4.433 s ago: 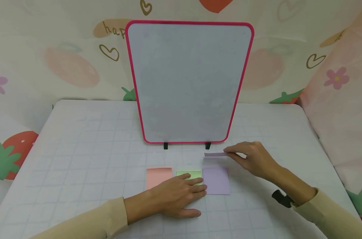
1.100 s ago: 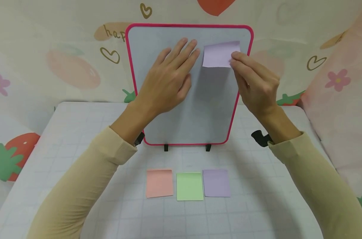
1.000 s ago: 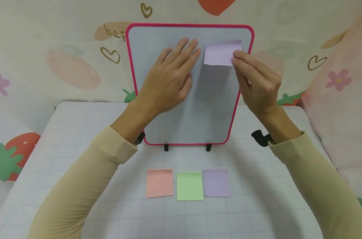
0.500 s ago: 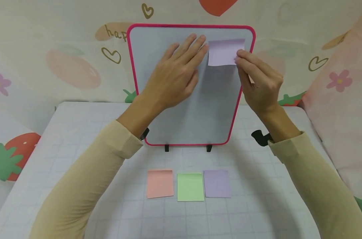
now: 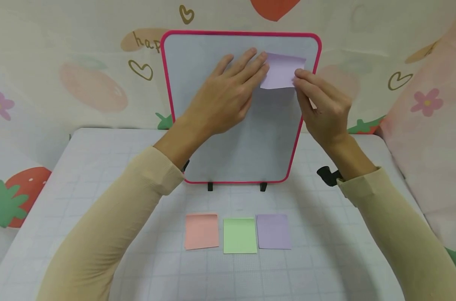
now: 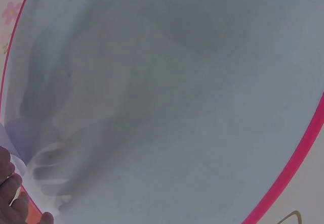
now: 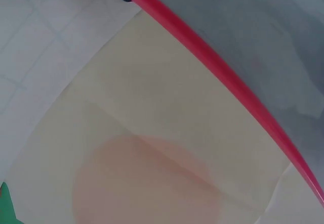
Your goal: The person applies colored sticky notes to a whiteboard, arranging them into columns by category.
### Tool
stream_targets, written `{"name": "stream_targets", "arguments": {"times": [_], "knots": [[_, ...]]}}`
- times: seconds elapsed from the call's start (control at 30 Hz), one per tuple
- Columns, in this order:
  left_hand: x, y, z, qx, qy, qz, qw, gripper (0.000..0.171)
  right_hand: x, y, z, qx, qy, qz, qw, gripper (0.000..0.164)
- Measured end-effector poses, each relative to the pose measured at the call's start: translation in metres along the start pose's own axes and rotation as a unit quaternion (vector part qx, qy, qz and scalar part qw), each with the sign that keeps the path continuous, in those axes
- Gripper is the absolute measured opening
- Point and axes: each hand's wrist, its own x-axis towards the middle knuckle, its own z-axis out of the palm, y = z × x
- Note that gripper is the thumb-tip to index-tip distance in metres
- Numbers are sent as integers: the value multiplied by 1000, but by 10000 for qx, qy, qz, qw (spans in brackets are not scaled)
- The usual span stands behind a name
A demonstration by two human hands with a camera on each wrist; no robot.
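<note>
Purple paper, a sticky note [image 5: 282, 74], is held before the whiteboard's [image 5: 235, 159] upper right, its seen long axis running sideways, its top edge dipping slightly rightward. Its right edge is pinched by the fingers of the right hand [image 5: 327, 104]; its left edge is overlapped by the left hand's [image 5: 228, 96] extended fingers. On the counter [image 5: 213, 276], a pink square [image 5: 201, 232], green square [image 5: 240, 236] and purple square [image 5: 274, 232] are lined up.
</note>
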Motion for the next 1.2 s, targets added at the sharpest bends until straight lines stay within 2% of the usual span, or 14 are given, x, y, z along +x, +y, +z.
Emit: {"name": "stream_targets", "arguments": {"times": [0.3, 0.63, 0.9, 1.2], "knots": [[4, 1, 3, 93, -176, 11, 9998, 51, 1, 1, 0, -76, -19, 54, 10000, 13], [7, 0, 5, 194, -59, 22, 9998, 50, -2, 6, -1, -178, -216, 81, 9996, 11], [8, -1, 4, 251, -216, -52, 9994, 52, -2, 9, -1, -345, -232, 118, 9991, 11], [8, -1, 4, 342, -300, -139, 9989, 54, -9, 13, -1, -457, -515, -313, 9971, 18]]}}
